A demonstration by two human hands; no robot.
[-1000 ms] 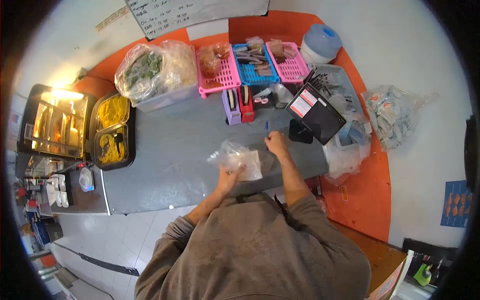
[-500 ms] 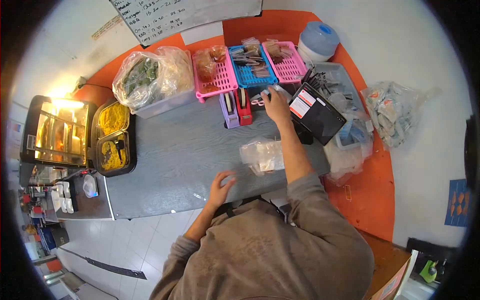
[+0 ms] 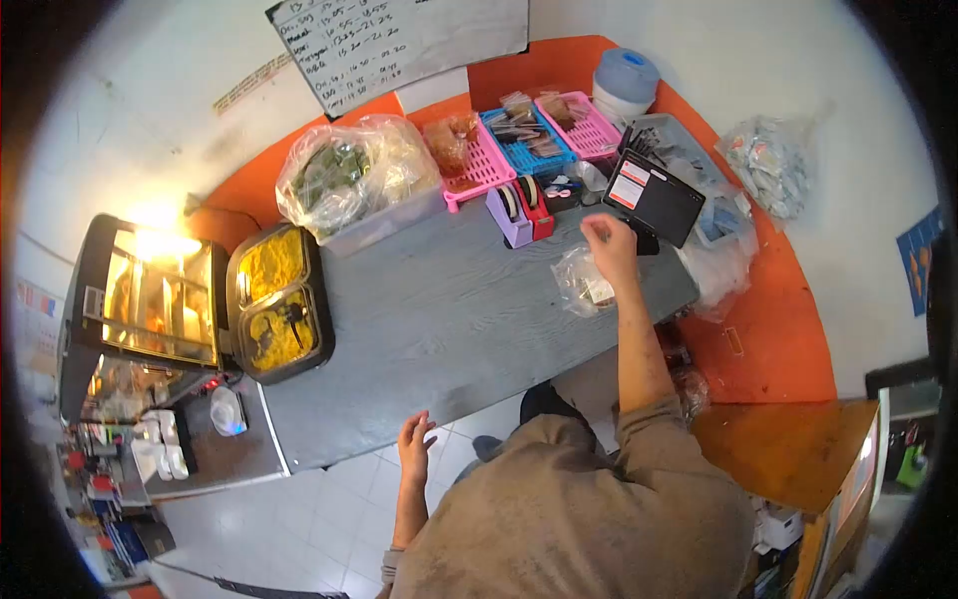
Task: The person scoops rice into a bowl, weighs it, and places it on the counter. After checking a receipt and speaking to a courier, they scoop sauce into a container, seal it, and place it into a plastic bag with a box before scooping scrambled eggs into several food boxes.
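My right hand (image 3: 611, 248) is above the back of the counter, just behind a clear plastic bag (image 3: 577, 284) with something pale inside. Its fingers are curled together. Whatever they may hold is too small to make out. My left hand (image 3: 415, 447) hangs off the front edge of the counter, fingers apart and holding nothing. Behind the right hand stand a purple tape dispenser (image 3: 511, 222) and a red tape dispenser (image 3: 540, 212). Scissors with pink handles (image 3: 559, 194) lie beside them, and a black tablet (image 3: 656, 198) leans to the right.
Along the back are a tub of bagged leaves (image 3: 342, 172), a pink basket (image 3: 486, 168), a blue basket (image 3: 531, 150) and another pink basket (image 3: 591, 128). Trays of yellow food (image 3: 277, 265) and a lit display warmer (image 3: 150, 295) stand left. A bin of utensils (image 3: 689, 150) is at right.
My right hand has drawn back from beside the tape dispensers toward the plastic bag. My left hand has gone from over the counter to off its front edge. The view has shifted.
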